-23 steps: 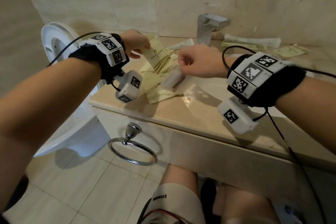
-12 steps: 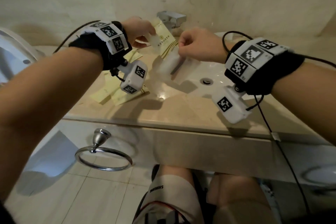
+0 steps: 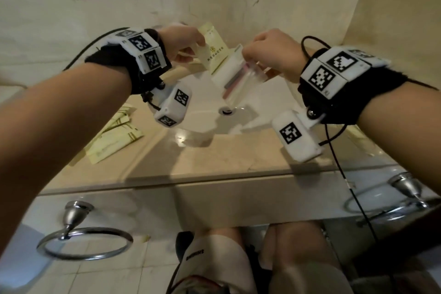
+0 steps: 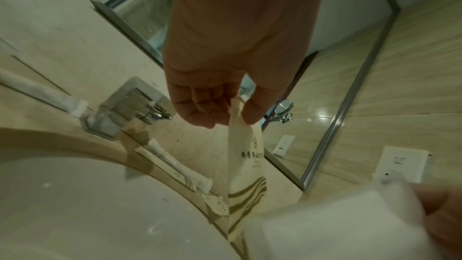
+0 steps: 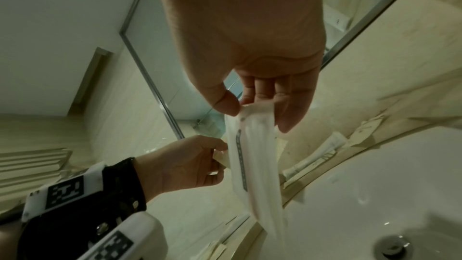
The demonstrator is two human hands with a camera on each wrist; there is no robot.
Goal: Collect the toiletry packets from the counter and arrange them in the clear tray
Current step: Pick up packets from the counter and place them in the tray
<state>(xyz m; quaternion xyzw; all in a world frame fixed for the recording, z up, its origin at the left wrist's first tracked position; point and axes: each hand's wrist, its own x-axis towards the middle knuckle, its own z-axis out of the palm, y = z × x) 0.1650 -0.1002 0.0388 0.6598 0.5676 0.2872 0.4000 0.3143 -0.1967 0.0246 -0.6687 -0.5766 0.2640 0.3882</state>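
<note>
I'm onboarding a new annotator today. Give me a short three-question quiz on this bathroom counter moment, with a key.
1. True or false: the left hand pinches a cream packet by its top.
2. What does the right hand hold? A) a towel B) a clear-and-white packet C) the tap
3. Fill in: both held packets hang above the ____.

Key
1. True
2. B
3. Sink; more cream packets lie on the counter to its left.

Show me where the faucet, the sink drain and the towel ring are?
faucet (image 4: 127, 106), left wrist view, on its metal body.
sink drain (image 3: 226, 111), head view, on the drain opening.
towel ring (image 3: 83, 243), head view, on the ring's near-left hoop.
</note>
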